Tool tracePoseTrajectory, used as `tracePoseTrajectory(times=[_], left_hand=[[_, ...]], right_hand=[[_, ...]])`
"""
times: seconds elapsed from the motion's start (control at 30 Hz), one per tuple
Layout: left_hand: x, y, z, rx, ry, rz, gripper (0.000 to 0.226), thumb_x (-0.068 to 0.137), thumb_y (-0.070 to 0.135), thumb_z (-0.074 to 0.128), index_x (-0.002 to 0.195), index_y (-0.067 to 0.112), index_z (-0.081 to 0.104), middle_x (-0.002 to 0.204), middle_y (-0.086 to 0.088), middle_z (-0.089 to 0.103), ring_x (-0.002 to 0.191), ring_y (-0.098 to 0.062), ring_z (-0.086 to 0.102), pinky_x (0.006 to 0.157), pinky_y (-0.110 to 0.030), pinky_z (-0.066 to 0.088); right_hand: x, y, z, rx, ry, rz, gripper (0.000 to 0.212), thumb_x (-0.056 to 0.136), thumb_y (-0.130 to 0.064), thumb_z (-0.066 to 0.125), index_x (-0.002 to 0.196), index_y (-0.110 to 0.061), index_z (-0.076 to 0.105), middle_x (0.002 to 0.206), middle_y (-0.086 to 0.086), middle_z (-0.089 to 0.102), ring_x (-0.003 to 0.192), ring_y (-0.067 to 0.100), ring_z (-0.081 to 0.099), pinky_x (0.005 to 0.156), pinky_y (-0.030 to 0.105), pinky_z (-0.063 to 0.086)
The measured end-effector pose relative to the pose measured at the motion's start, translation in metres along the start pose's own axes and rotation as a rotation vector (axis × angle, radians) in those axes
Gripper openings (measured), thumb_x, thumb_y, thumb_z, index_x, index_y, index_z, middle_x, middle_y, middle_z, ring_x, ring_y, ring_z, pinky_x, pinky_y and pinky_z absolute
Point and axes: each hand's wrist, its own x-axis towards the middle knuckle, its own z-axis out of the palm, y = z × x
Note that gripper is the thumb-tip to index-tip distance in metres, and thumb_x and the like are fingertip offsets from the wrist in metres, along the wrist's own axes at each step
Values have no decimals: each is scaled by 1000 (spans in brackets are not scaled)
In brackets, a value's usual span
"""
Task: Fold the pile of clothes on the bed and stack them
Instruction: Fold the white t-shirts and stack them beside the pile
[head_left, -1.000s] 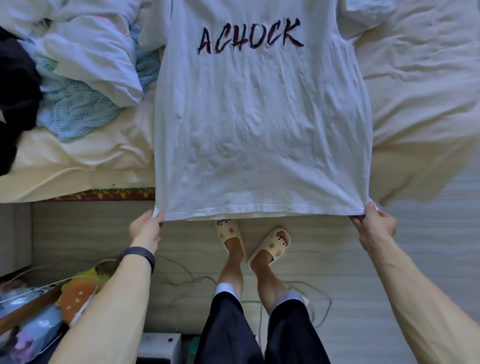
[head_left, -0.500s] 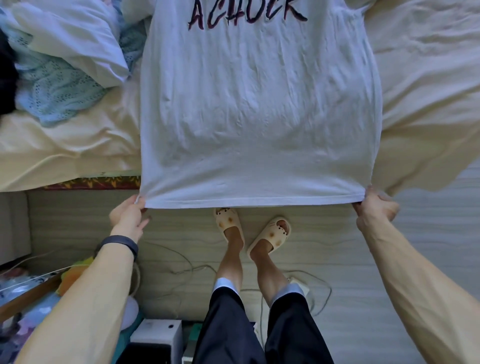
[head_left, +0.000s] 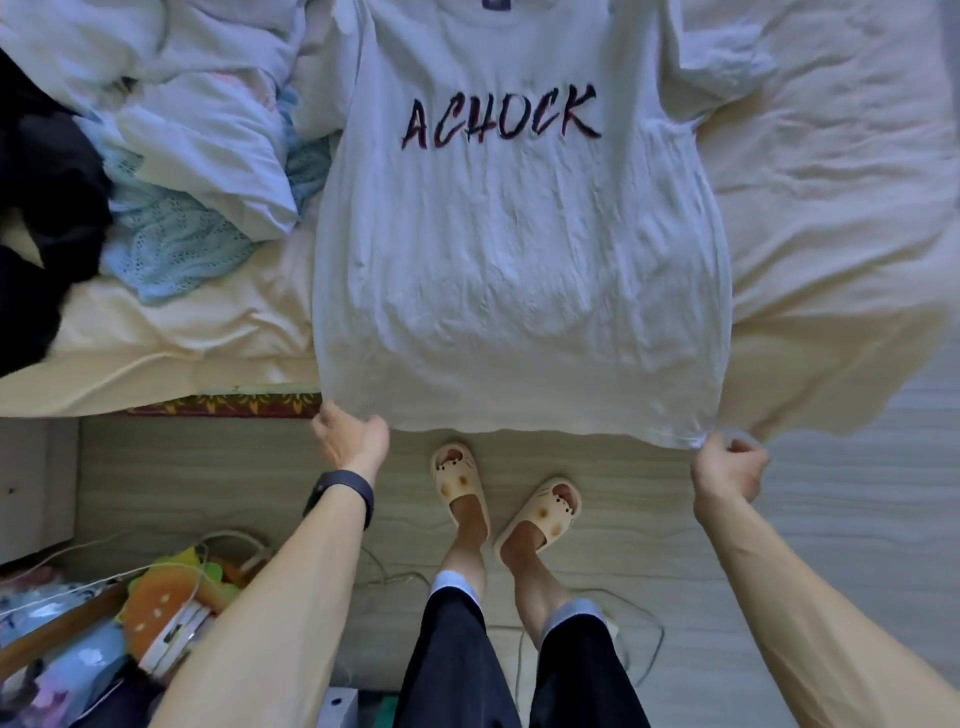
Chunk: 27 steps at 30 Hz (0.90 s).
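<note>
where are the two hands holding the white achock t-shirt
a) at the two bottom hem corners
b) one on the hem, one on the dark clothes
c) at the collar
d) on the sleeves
A: the left hand and the right hand each grip a bottom hem corner of the white ACHOCK T-shirt, which is spread print-up on the bed.

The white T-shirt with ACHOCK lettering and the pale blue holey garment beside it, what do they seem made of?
White T-shirt: likely thin cotton jersey, matte, going by its fine soft wrinkles and limp drape. Pale blue garment: probably an openwork knit or eyelet fabric, matte, with regular small holes; fibre unclear.
</note>
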Motion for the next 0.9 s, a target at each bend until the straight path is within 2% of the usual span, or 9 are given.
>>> tracePoseTrajectory(times=[0.1,0.23,0.37,0.5,0.67,0.73,0.8,0.83,0.9], left_hand=[[-36,44,8,189,-83,273,68,97,22,56,156,21,22,163,-10,17,145,-35,26,115,-47,31],[-54,120,24,387,-135,643,68,100,40,47,158,30,14,167,-4,5,153,-26,11,123,-43,18],[-38,193,46,511,-143,867,69,100,53,37,158,39,3,168,4,-9,154,-21,-6,123,-48,0],[-2,230,75,737,-150,1000,67,99,65,19,154,46,-15,164,6,-27,152,-21,-22,121,-54,-11],[31,236,97,852,-233,1049,66,95,72,5,144,51,-34,152,11,-48,146,-21,-35,116,-59,-19],[32,236,99,889,-233,1038,67,94,73,5,147,50,-30,156,9,-43,148,-22,-32,116,-59,-15],[30,252,95,912,-239,1015,67,94,72,12,155,49,-4,166,6,-15,152,-26,-10,117,-53,1],[29,267,93,897,-239,1023,63,95,70,19,153,46,16,165,3,9,149,-29,9,114,-48,14],[26,303,91,838,-192,1084,50,97,60,31,138,34,41,140,0,41,128,-27,40,99,-38,32]], right_hand=[[-37,-21,-6,-136,-133,-279,40,99,-28,57,132,-6,50,136,22,50,125,43,49,107,46,38],[-74,-87,7,-267,-249,-759,41,97,-27,63,134,-10,55,143,11,50,135,33,43,114,46,30],[-77,-174,40,-428,-280,-1110,50,98,-32,64,143,-14,53,161,10,36,149,30,30,121,44,22],[-38,-223,75,-756,-279,-1127,65,103,-55,38,161,-37,15,171,0,-2,157,20,-7,126,44,3],[4,-225,91,-1070,-314,-1136,69,101,-66,18,157,-45,-16,168,-2,-25,154,19,-24,124,48,-10],[6,-229,91,-1085,-346,-1124,70,99,-70,21,159,-46,-7,170,-3,-16,156,20,-15,124,47,-6],[4,-247,89,-917,-338,-1084,62,96,-71,38,152,-45,34,165,-3,22,152,21,18,119,44,14],[4,-263,87,-724,-305,-1026,52,94,-66,51,138,-37,53,149,-1,45,141,23,40,112,43,27],[15,-301,81,-289,-196,-876,41,91,-43,72,118,-13,63,118,10,62,114,36,58,96,42,42]])
